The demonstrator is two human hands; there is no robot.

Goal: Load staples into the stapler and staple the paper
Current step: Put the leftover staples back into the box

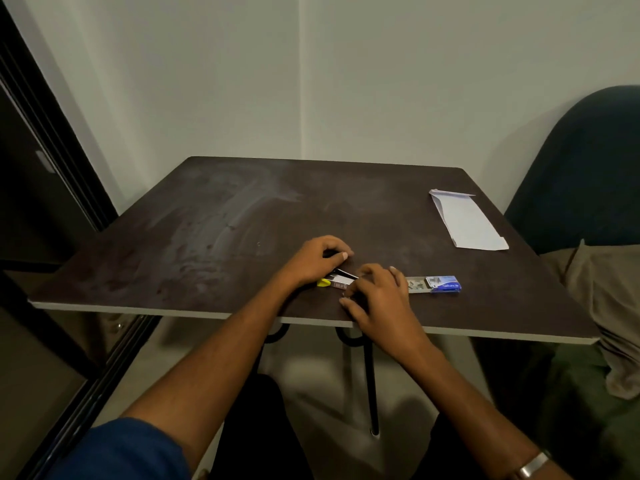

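Observation:
A small stapler (337, 279) with a yellow end lies near the front edge of the dark table (225, 220). My left hand (317, 259) is closed over its top. My right hand (375, 294) touches its right end, fingers curled; what they pinch is hidden. A blue staple box (441, 284) lies just right of my right hand, slid open with staples showing. Folded white paper (467, 221) rests at the far right of the table, away from both hands.
A dark chair back (581, 168) stands beyond the table's right edge, with olive cloth (606, 306) beside it. A dark door frame (52, 150) runs along the left. White walls close the back.

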